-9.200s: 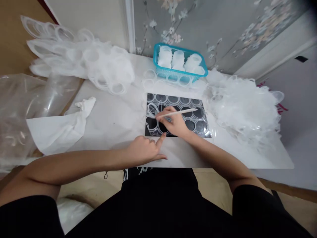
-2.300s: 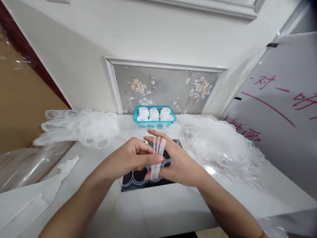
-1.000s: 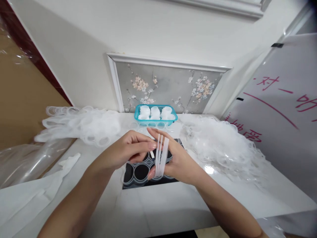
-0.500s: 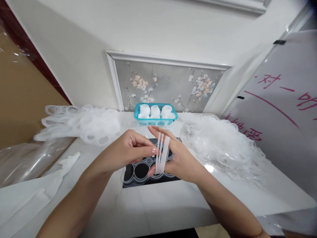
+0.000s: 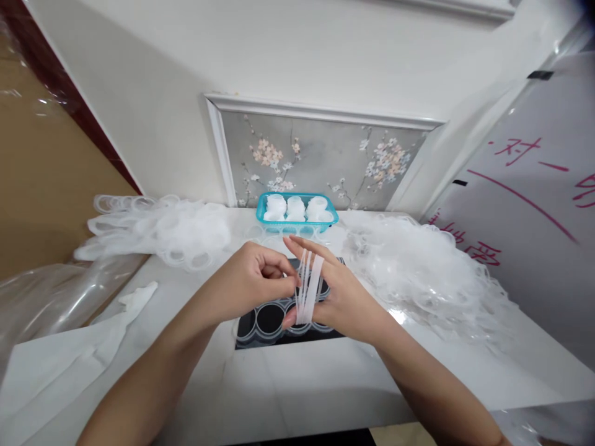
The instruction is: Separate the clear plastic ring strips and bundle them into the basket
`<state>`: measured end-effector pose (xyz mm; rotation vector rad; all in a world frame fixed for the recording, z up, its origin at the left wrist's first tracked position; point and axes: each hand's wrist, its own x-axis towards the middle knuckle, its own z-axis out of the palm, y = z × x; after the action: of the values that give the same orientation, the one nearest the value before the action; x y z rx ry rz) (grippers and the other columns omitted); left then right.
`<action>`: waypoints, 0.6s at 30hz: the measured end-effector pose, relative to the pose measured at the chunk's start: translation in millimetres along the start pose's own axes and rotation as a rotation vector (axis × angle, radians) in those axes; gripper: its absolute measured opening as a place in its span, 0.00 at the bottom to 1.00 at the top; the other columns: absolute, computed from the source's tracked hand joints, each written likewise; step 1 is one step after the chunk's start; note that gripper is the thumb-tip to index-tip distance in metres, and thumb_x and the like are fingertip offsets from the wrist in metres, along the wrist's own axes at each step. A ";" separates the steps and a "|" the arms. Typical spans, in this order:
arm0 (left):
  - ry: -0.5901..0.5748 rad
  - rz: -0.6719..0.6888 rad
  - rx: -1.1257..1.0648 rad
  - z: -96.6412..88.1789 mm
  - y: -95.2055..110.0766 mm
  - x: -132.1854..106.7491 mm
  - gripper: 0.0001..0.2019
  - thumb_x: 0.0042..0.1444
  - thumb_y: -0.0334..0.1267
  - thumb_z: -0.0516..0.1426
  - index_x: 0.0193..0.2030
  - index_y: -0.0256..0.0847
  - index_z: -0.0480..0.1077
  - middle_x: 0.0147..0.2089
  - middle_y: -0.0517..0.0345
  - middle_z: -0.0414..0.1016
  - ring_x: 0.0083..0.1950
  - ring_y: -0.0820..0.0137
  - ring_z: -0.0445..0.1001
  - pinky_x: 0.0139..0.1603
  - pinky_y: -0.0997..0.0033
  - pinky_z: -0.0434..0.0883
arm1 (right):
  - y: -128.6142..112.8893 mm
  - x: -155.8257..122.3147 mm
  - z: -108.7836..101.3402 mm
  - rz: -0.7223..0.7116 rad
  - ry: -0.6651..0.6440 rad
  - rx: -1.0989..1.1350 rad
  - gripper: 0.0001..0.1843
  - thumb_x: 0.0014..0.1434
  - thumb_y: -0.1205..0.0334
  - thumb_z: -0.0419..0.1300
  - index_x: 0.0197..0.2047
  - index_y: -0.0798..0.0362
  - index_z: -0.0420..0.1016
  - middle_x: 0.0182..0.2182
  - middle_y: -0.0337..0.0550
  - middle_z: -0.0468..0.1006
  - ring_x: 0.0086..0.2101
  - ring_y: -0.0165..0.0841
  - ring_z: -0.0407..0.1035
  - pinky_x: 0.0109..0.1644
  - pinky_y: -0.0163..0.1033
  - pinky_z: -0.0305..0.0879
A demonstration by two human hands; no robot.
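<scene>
My right hand [image 5: 343, 296] is held up above the table with its fingers stretched out, and several clear plastic rings [image 5: 310, 288] hang looped around them. My left hand [image 5: 253, 285] is curled, its thumb and fingertips pinched at the edge of those rings. Beneath both hands a black mat [image 5: 266, 322] lies on the white table, with clear rings laid out on it in rows.
A teal basket [image 5: 297, 209] with white stacks stands at the back against a floral panel. Heaps of clear rings [image 5: 427, 272] lie to the right, and another ring heap [image 5: 162, 229] to the left. White paper [image 5: 69, 365] and a clear plastic bag [image 5: 41, 303] cover the left side.
Since the earliest frame my hands left the mat and the white stick, and rose with rings on my right fingers. In the last second my left fingers closed tighter on the rings.
</scene>
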<state>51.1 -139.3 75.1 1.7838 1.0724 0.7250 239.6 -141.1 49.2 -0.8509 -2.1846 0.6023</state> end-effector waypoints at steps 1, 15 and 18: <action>0.002 -0.004 -0.004 1.2 -1.0 1.1 0.07 0.51 0.35 0.58 0.28 0.35 0.75 0.17 0.64 0.63 0.18 0.81 0.54 0.18 0.80 0.50 | 0.2 0.0 0.0 0.001 0.001 -0.005 0.53 0.42 0.48 0.71 0.67 0.36 0.50 0.66 0.43 0.56 0.64 0.47 0.51 0.63 0.58 0.55; -0.135 -0.033 -0.297 4.8 4.7 -1.4 0.11 0.54 0.42 0.60 0.31 0.33 0.75 0.16 0.61 0.68 0.16 0.82 0.55 0.15 0.80 0.47 | -2.1 -1.8 -1.4 -0.010 0.025 0.003 0.54 0.41 0.47 0.71 0.67 0.36 0.50 0.66 0.43 0.56 0.63 0.47 0.52 0.63 0.56 0.56; -0.172 -0.025 -0.314 6.5 5.8 -1.2 0.10 0.55 0.39 0.59 0.31 0.34 0.75 0.19 0.58 0.73 0.16 0.81 0.60 0.16 0.81 0.50 | -1.9 -2.0 -1.4 -0.007 0.021 -0.006 0.54 0.41 0.46 0.71 0.67 0.36 0.49 0.66 0.43 0.55 0.64 0.48 0.52 0.63 0.57 0.56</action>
<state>57.9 -144.2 77.6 1.5303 0.8158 0.6714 240.9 -143.6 50.4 -0.8490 -2.1708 0.5819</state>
